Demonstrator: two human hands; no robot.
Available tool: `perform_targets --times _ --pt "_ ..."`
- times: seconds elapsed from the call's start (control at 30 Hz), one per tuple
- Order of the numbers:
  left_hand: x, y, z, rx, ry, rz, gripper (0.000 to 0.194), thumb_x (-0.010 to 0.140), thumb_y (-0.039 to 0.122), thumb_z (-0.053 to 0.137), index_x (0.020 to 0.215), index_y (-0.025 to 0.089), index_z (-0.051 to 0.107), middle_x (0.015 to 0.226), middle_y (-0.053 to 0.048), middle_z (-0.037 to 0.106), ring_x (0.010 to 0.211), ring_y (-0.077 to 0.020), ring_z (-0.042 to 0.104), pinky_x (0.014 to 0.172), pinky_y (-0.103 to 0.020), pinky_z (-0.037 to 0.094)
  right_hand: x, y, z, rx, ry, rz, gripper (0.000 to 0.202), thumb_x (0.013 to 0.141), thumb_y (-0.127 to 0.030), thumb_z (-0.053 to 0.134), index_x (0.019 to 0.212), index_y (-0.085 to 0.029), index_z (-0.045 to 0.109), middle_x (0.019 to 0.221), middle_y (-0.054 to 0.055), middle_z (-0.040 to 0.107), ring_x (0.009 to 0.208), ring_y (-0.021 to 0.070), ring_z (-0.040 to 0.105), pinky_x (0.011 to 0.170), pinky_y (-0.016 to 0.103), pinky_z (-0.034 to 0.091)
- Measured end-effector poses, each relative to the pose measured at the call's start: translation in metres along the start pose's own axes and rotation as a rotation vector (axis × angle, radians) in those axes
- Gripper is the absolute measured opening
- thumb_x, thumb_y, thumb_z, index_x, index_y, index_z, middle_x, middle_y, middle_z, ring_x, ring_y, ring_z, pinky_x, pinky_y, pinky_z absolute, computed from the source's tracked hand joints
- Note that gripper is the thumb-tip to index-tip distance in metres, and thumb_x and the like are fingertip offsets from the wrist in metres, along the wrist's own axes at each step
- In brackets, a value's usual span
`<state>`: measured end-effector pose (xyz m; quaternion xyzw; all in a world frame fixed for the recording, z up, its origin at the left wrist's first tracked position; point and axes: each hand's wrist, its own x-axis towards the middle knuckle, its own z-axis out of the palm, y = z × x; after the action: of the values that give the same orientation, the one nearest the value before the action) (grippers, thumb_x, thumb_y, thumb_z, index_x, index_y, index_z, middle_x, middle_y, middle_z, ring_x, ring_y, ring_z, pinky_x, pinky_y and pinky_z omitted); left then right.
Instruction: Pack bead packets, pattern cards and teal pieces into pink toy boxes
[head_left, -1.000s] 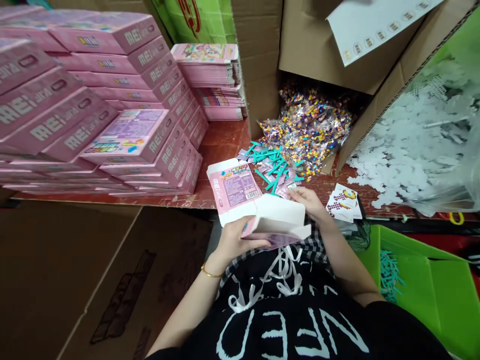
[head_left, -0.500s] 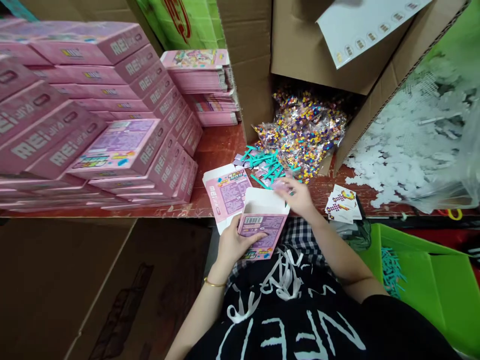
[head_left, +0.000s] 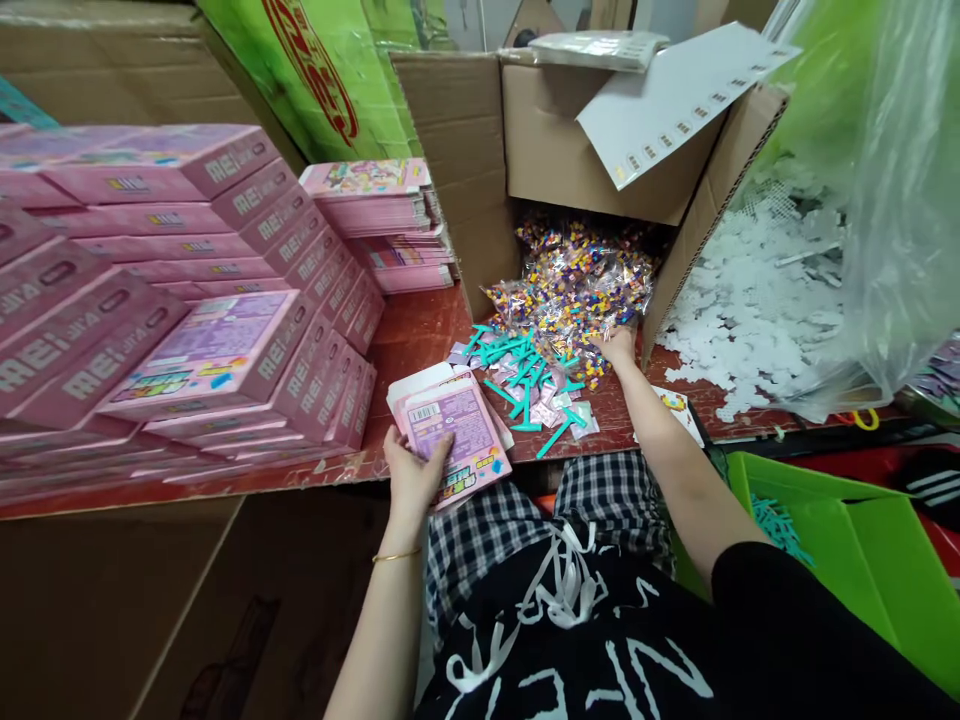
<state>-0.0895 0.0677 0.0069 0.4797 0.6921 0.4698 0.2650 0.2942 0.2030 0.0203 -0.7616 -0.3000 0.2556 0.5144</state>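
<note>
My left hand [head_left: 412,475] is closed on a small pink and purple box [head_left: 457,440], thumb on its printed face. Under the box a white-edged open carton [head_left: 412,380] shows at the table edge. My right hand [head_left: 616,345] reaches to the heap of clear bags [head_left: 574,285] filled with tiny coloured pieces; its fingertips are hidden among them. In front of the heap lie turquoise T-shaped plastic sticks [head_left: 517,360] mixed with small pinkish packets [head_left: 551,402].
Stacked pink boxes [head_left: 210,350] crowd the left of the red table [head_left: 427,320], with flat cartons [head_left: 375,210] behind. A cardboard box [head_left: 465,160] surrounds the bags. White pieces in plastic [head_left: 750,290] lie right. A green bin [head_left: 862,540] stands at lower right.
My right hand has left the box opening and moved up and right to the bags. My left hand has shifted the box left and tilted it flatter. The view has shifted too.
</note>
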Motion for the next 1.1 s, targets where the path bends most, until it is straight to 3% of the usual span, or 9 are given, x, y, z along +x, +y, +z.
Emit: perform_targets --times 0.1,0.2,0.3,0.37,0.47,0.57,0.77,0.9,1.1 --pt "-0.009 0.003 0.005 0.163 0.092 0.227 0.091 0.064 0.041 0.080 0.137 0.007 0.037 0.146 -0.027 0.037 0.141 -0.0372 0.030 0.117 -0.057 0.020 0.007 -0.004 0.005 0.073 -0.054 0.039 0.030 0.059 -0.018 0.079 0.070 -0.018 0.051 0.076 0.002 0.062 0.080 0.0201 0.064 0.068 0.032 0.057" --pt "-0.031 0.017 0.018 -0.080 -0.067 0.296 0.069 0.078 0.042 0.070 0.135 0.015 0.042 0.138 -0.020 0.049 0.131 -0.0296 0.047 0.113 -0.050 0.034 -0.003 -0.005 -0.003 0.262 -0.030 -0.006 0.023 0.075 -0.029 0.068 0.079 -0.020 0.048 0.078 -0.001 0.058 0.072 0.0127 0.063 0.060 0.026 0.058" --pt "-0.054 0.040 0.035 -0.322 -0.408 0.239 0.049 0.087 0.044 0.058 0.129 0.019 0.048 0.123 -0.016 0.063 0.111 -0.0253 0.064 0.099 -0.048 0.049 -0.044 -0.001 -0.027 0.474 0.099 -0.285 0.021 0.084 -0.038 0.059 0.090 -0.022 0.048 0.089 0.001 0.059 0.078 0.0128 0.063 0.062 0.026 0.058" --pt "-0.064 0.058 0.044 -0.249 -0.394 0.376 0.059 0.083 0.045 0.064 0.133 0.019 0.046 0.135 -0.019 0.056 0.123 -0.0298 0.056 0.104 -0.053 0.043 -0.089 0.003 -0.050 0.384 0.118 -0.549 0.020 0.087 -0.039 0.058 0.096 -0.022 0.052 0.101 0.006 0.062 0.088 0.0160 0.064 0.070 0.029 0.058" --pt "-0.072 0.084 0.053 0.012 -0.216 0.739 0.085 0.066 0.045 0.081 0.139 0.022 0.043 0.153 -0.018 0.034 0.145 -0.0384 0.022 0.115 -0.064 0.016 -0.162 0.004 -0.086 -0.011 -0.185 -0.958 0.009 0.090 -0.026 0.056 0.097 -0.024 0.063 0.103 0.006 0.068 0.096 0.0198 0.064 0.084 0.037 0.054" --pt "-0.077 0.096 0.060 0.130 -0.479 0.892 0.060 0.074 0.038 0.076 0.129 0.025 0.056 0.137 -0.012 0.057 0.137 -0.0365 0.040 0.115 -0.064 0.017 -0.199 0.002 -0.116 -0.204 -0.571 -1.171 0.019 0.092 -0.018 0.053 0.099 -0.028 0.067 0.098 0.002 0.071 0.095 0.0192 0.064 0.087 0.038 0.050" --pt "-0.091 0.060 0.066 -0.185 -1.055 0.203 0.031 0.077 0.043 0.071 0.092 0.016 0.067 0.085 -0.008 0.074 0.068 -0.0194 0.069 0.067 -0.032 0.057 -0.085 0.040 -0.154 -0.350 -0.340 -0.530 0.043 0.069 -0.039 0.079 0.104 -0.018 0.064 0.097 0.009 0.067 0.087 0.0218 0.064 0.077 0.035 0.052" --pt "-0.099 0.040 0.060 -0.315 -1.098 -0.119 0.044 0.068 0.040 0.079 0.101 0.014 0.065 0.090 -0.006 0.075 0.073 -0.0186 0.069 0.068 -0.030 0.057 0.001 0.067 -0.167 -0.730 -0.372 -0.190 0.055 0.031 -0.028 0.092 0.077 -0.017 0.065 0.086 0.005 0.067 0.090 0.0255 0.061 0.080 0.032 0.048" --pt "-0.099 0.052 0.058 -0.324 -0.961 -0.225 0.043 0.058 0.039 0.085 0.090 0.017 0.067 0.079 -0.004 0.074 0.067 -0.0185 0.068 0.064 -0.028 0.055 0.022 0.060 -0.178 -0.563 -0.383 -0.149 0.036 0.047 -0.036 0.086 0.052 -0.017 0.056 0.050 -0.004 0.056 0.063 0.0162 0.058 0.058 0.023 0.043"
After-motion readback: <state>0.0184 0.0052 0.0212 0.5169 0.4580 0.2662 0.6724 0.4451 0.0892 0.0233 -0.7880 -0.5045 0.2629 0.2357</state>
